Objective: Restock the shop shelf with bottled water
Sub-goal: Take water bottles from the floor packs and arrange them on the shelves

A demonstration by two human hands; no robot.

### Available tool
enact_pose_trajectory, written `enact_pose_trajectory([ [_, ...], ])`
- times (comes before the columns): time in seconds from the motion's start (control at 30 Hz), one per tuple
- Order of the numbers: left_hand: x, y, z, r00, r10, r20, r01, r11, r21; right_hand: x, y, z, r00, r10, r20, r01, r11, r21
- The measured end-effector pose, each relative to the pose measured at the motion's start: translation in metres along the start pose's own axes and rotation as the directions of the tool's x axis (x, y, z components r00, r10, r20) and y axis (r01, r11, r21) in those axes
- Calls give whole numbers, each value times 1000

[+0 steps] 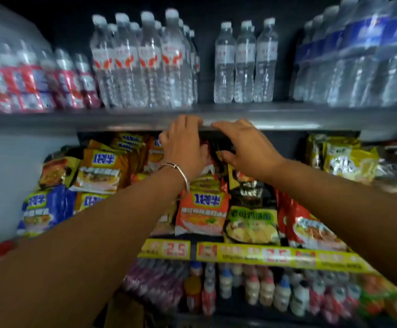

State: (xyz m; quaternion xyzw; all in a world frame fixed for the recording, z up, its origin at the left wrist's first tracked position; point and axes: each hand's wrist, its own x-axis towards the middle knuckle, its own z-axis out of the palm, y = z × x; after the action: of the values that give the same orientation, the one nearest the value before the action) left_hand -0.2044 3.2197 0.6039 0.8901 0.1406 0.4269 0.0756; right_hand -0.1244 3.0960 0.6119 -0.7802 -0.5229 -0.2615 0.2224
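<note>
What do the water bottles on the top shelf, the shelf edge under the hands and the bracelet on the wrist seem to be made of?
Water bottles: clear plastic, probably; see-through ribbed walls, white caps, glossy highlights.
Shelf edge: looks like grey painted or bare metal, with a dull sheen; blur leaves it open.
Bracelet on the left wrist: silvery metal by its bright, thin, rigid band.

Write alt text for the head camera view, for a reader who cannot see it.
Two bare hands, left hand and right hand, reach side by side to the front edge of the water shelf, holding nothing. Above stand rows of water bottles, with a gap either side of three plain bottles. Below lie instant noodle packets, then small drink bottles.
</note>
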Motion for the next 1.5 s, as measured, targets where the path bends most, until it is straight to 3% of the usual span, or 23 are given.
enact_pose_trajectory([
  [0.2,-123,-3,84,975,-90,203,96,995,-19,-126,24,81,974,79,213,-74,997,-30],
  [0.5,-330,-51,240,899,-119,422,159,985,-61,-315,49,266,836,248,489,-308,950,45],
  [0.7,-481,-90,333,806,-101,583,190,977,-93,-440,40,390,714,273,645,-421,903,83],
  [0.8,-549,-105,369,733,-158,662,261,963,-59,-494,31,442,684,279,674,-430,900,65],
  [0.93,-630,-128,411,672,-183,717,324,944,-63,-565,21,511,538,276,796,-465,885,7],
  [1.0,-663,-137,428,611,-213,763,366,930,-33,-595,14,541,473,302,828,-501,865,-30],
  [1.3,-759,-171,485,532,-209,821,399,916,-26,-662,5,642,319,326,890,-216,939,-267],
  [1.5,-782,-186,503,513,-217,831,406,914,-13,-667,6,673,359,334,872,-290,928,-236],
])
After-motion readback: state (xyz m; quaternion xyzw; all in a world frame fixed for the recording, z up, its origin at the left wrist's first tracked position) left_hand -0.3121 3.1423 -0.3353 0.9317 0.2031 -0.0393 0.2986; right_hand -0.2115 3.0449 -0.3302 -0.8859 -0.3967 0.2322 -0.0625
